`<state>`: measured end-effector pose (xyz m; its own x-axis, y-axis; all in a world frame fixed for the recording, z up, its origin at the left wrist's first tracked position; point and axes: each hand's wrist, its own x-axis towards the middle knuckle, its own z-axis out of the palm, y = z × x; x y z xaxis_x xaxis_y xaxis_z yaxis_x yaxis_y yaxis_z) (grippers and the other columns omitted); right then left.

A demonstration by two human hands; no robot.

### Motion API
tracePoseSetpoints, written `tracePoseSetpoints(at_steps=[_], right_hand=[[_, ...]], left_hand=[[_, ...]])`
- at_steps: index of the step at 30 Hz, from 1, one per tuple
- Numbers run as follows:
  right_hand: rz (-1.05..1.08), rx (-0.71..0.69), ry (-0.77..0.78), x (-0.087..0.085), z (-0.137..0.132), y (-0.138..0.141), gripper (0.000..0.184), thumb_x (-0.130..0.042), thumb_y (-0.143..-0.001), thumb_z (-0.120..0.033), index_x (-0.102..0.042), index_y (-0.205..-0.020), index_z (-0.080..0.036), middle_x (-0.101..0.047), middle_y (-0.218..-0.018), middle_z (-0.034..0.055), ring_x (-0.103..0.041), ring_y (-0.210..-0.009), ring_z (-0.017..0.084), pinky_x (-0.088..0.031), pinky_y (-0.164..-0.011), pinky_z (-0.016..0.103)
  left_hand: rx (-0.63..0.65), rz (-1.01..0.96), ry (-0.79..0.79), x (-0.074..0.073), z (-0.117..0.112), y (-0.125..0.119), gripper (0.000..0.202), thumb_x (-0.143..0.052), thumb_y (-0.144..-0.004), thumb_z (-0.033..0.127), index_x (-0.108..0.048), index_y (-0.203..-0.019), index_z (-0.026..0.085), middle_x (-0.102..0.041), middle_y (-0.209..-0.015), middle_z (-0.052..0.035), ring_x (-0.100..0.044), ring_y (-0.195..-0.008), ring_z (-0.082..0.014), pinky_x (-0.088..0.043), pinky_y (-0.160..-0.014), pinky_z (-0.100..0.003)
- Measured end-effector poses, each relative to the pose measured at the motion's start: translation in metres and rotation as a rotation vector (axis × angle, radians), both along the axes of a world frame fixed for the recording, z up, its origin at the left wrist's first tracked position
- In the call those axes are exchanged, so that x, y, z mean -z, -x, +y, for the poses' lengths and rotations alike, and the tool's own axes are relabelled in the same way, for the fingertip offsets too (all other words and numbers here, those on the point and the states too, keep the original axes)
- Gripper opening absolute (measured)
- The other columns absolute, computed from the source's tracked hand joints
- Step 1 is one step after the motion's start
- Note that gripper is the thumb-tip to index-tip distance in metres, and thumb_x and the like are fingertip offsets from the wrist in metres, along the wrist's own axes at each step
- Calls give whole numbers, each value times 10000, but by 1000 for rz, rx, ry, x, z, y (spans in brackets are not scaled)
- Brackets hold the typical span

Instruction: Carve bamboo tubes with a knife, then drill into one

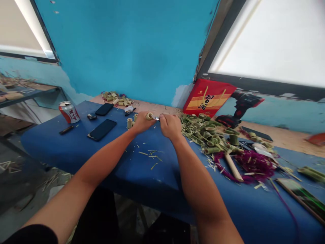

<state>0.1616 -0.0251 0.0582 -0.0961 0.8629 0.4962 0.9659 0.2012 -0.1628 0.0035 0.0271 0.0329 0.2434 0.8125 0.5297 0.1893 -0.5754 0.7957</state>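
Over the middle of the blue-covered table, my left hand is closed around a short bamboo tube, its open end turned toward the right. My right hand grips a small tool with a shiny metal tip, whose handle is hidden in the fist. That tip is at or very near the tube's mouth; whether it touches cannot be made out. Just left of my left hand, a bamboo piece stands upright with others beside it. Thin bamboo shavings lie on the table below my hands.
To the right lie a heap of green bamboo pieces, purple mesh, a cordless drill and a red bag. Cut bamboo sits at the back left. Phones and a can stand left.
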Motion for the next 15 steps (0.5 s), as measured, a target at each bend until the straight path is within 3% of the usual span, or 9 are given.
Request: tracePoseSetpoints(at_steps=[6, 15], right_hand=[[-62, -42, -3, -1, -5, 10, 513, -322, -1043, -300, -799, -893, -183, -800, -941, 117, -683, -858, 238, -383, -798, 320], [-48, 46, -17, 4, -2, 4, 475, -369, -1036, -343, -804, -937, -179, -792, -939, 127, -681, -846, 234, -353, -732, 309]], left_hand=[[3, 33, -48, -2, -3, 2, 247, -623, -700, 267, -450, -542, 188, -423, -554, 49, -348, -609, -90, -253, -589, -264], [84, 97, 101, -7, -2, 0, 244, -638, -623, 166, -423, -509, 188, -393, -543, 57, -314, -579, -79, -234, -544, -257]])
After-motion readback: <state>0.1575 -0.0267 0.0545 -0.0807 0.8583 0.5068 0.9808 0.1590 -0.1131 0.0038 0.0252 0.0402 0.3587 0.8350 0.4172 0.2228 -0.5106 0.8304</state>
